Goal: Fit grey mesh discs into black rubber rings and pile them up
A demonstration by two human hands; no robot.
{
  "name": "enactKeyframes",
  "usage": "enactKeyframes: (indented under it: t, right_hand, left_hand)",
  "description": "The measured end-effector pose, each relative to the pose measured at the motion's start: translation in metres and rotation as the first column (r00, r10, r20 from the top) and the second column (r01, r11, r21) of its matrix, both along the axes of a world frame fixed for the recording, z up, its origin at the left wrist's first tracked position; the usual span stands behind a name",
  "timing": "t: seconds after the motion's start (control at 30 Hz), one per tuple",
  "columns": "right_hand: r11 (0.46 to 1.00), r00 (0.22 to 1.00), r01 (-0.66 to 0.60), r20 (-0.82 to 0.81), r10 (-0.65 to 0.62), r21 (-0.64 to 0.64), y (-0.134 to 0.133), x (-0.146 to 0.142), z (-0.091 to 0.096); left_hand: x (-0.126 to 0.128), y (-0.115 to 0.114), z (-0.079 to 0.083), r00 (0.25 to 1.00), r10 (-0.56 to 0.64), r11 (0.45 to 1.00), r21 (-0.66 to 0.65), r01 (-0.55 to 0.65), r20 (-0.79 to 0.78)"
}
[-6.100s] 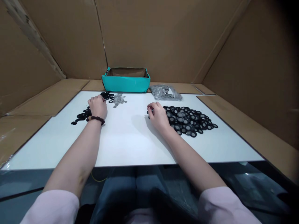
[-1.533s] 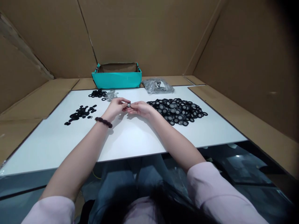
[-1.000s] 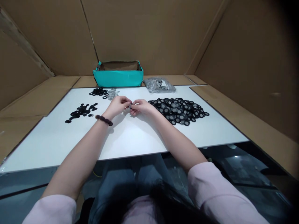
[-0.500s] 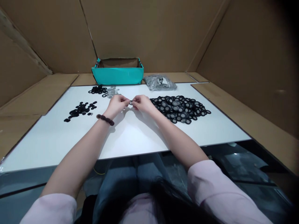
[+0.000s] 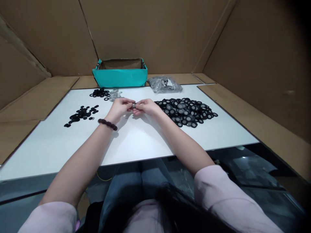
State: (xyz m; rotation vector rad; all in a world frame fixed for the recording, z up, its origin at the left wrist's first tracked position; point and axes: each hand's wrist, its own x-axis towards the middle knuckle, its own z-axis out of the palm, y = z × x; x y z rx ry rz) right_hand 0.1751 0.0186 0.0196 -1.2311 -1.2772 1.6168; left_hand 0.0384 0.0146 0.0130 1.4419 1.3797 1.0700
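My left hand (image 5: 120,107) and my right hand (image 5: 146,107) meet above the white board, each pinched on the same small grey disc (image 5: 133,105). Whether a black ring sits around that disc is hidden by my fingers. Just behind my left hand lie black rings (image 5: 100,93) and loose grey discs (image 5: 115,94). To its left are scattered small black discs (image 5: 82,114). Beside my right hand spreads a big heap of black rings with grey centres (image 5: 186,111).
A turquoise box (image 5: 120,78) with an open top stands at the back. Right of it is a clear plastic bag (image 5: 165,84) of grey pieces. Cardboard walls (image 5: 160,35) enclose the white board (image 5: 136,142) at the back and sides.
My fingers have shifted around the piece, and its grey face now shows between them. The whole view has moved slightly; the piles look the same.
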Motion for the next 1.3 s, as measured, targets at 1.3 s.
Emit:
enactKeyframes:
  t: [1.3]
  right_hand:
    - [0.964,0.968,0.006,0.241,-0.073,0.266,0.007,0.004,-0.010]
  left_hand:
    - [-0.002,0.001,-0.003,0.998,-0.052,0.998,-0.026,0.052,0.019]
